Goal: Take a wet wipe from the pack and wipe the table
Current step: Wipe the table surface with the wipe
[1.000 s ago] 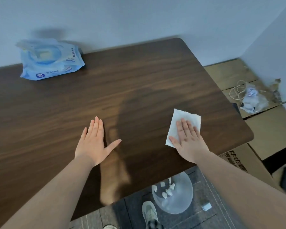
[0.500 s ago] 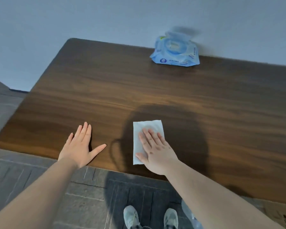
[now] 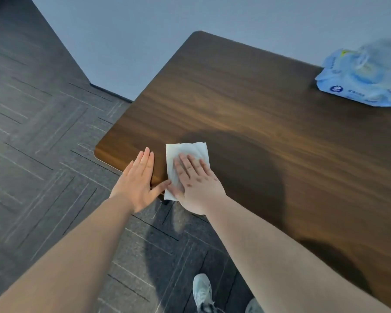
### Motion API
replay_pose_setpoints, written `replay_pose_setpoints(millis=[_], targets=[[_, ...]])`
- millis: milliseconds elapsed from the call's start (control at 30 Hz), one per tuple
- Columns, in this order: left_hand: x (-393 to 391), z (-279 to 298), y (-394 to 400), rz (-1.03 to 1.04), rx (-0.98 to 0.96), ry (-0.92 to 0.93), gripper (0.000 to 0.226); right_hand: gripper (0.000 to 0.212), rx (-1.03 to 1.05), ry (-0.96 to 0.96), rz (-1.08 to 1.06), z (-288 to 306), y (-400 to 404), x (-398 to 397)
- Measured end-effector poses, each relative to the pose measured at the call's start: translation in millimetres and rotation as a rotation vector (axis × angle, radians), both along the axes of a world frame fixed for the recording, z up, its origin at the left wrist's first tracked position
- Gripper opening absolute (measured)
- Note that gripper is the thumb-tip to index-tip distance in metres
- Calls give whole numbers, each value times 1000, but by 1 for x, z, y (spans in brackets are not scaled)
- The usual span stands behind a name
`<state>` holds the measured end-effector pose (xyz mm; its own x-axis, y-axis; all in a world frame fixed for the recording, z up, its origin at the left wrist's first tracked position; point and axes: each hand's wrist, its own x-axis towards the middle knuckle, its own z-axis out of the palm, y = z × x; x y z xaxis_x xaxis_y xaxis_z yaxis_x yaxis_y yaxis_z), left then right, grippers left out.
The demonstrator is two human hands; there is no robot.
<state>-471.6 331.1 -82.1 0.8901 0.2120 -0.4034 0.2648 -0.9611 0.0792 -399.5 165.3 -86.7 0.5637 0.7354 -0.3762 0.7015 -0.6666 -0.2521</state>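
A white wet wipe point(image 3: 185, 150) lies flat on the dark wooden table point(image 3: 246, 114), close to its near left corner. My right hand point(image 3: 196, 179) presses down on the wipe with flat fingers, covering its lower right part. My left hand point(image 3: 138, 179) rests flat and open on the table edge just left of the wipe, its thumb touching the wipe's lower corner. The blue wet wipe pack point(image 3: 361, 82) sits at the far right of the table by the wall, slightly blurred.
Grey wall point(image 3: 145, 41) runs behind the table. Dark grey carpet tiles point(image 3: 43, 143) cover the floor to the left and below. My shoes point(image 3: 203, 292) show under the table's near edge.
My right hand has slid the wipe leftward along the near edge, from the right corner to the left corner. My left hand stayed flat on the table, now right beside the wipe.
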Motion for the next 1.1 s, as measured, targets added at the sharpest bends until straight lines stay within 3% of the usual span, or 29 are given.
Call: replay_pose_setpoints(millis=[300, 533, 767, 1100], targets=[[7, -6, 20, 35, 30, -27, 88, 71, 21, -17, -4, -6, 26, 15], [11, -3, 9, 82, 79, -15, 89, 71, 21, -7, -48, -4, -6, 13], [38, 21, -49, -57, 116, -51, 86, 71, -4, -1, -261, -2, -123, 14], [101, 22, -265, -437, -26, -82, 83, 73, -84, -45, -688, 5, -350, -15]])
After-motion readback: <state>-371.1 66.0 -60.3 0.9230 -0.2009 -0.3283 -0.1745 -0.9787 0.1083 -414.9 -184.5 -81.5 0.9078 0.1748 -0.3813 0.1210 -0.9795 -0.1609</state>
